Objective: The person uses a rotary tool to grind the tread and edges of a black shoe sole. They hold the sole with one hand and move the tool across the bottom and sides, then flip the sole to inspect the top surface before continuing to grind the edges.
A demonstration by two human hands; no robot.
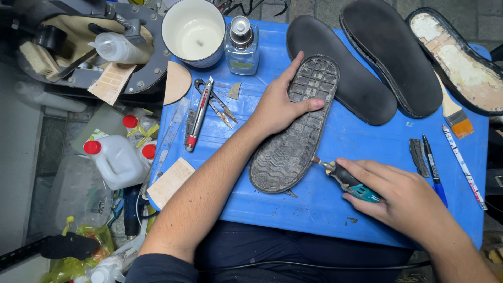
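Note:
A worn black shoe sole (293, 141) lies tread-up on the blue table (335, 209). My left hand (277, 107) presses flat on its upper left part, thumb across the tread. My right hand (403, 196) grips a small rotary tool (348, 181) with a teal and black body. The tool's tip touches the sole's right edge near the heel.
Three more soles (361, 78) lie at the back right, with a brush (456, 118) and pens (435, 170) beside them. A utility knife (198, 118), scissors (217, 107), a glass bottle (242, 47) and a white cup (194, 31) stand at the back left. Plastic jugs (118, 160) sit below the table's left edge.

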